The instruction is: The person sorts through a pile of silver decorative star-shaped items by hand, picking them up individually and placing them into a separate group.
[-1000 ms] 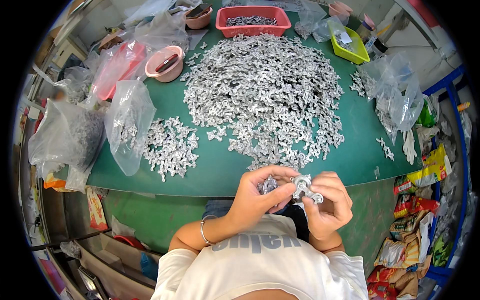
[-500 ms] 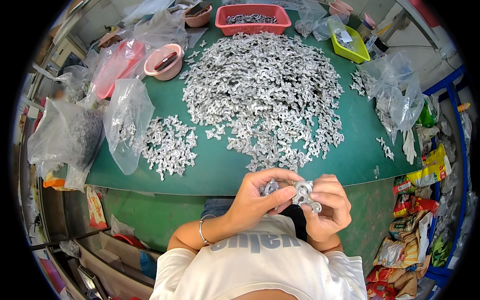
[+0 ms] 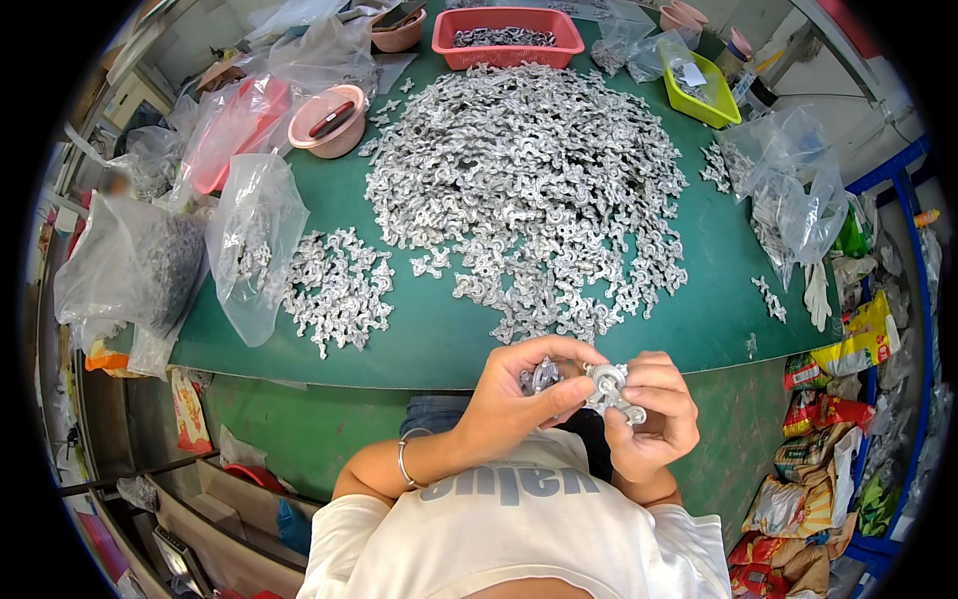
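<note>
Just past the near edge of the table, my two hands meet in front of my chest. My right hand (image 3: 659, 414) pinches a small silver metal casting (image 3: 611, 391) with rounded lobes, and the left thumb and forefinger reach its other side. Within the curled fingers of my left hand (image 3: 519, 394) sits another metal casting (image 3: 542, 375), partly hidden by them. Beyond the hands spreads a large heap of like castings (image 3: 529, 170) on the green table (image 3: 429, 349). A smaller pile of them (image 3: 339, 295) lies to its left.
At the far edge stands a red basket (image 3: 509, 58) of darker parts. A pink bowl (image 3: 327, 122) holds a red-and-black tool. Clear plastic bags (image 3: 257, 240) line the left side, with more bags (image 3: 793, 190) and a yellow-green basket (image 3: 711, 108) at right. A white glove (image 3: 817, 298) lies near the right edge.
The casting between my hands has turned slightly and now shows a rounder face. Both hands stay in nearly the same place, and the piles look unchanged.
</note>
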Demonstrator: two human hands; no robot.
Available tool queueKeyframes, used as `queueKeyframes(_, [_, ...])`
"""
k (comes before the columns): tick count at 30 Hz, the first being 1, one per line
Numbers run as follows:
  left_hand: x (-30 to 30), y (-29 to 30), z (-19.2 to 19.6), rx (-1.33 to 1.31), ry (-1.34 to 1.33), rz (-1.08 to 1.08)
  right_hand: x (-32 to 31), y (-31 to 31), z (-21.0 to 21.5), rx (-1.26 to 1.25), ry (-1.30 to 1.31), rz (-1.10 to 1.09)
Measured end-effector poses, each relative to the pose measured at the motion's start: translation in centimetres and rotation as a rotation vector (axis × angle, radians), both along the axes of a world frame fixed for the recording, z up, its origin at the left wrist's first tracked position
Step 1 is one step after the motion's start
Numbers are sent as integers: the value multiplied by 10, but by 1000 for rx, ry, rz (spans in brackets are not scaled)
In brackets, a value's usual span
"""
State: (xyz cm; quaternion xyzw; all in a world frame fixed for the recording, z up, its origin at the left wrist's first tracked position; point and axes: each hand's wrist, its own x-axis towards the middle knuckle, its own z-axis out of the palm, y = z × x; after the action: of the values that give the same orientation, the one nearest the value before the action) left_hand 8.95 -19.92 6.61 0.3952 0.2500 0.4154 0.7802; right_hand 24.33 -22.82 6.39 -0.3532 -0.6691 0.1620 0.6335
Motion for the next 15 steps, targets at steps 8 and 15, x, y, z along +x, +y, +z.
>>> queueKeyframes(8, [0,-1,-1,-5,15,12,-2,-2,-4,-16,56,-1])
queueKeyframes(15, [-1,-1,-1,-7,2,1,-3,-1,-6,-20,72,18])
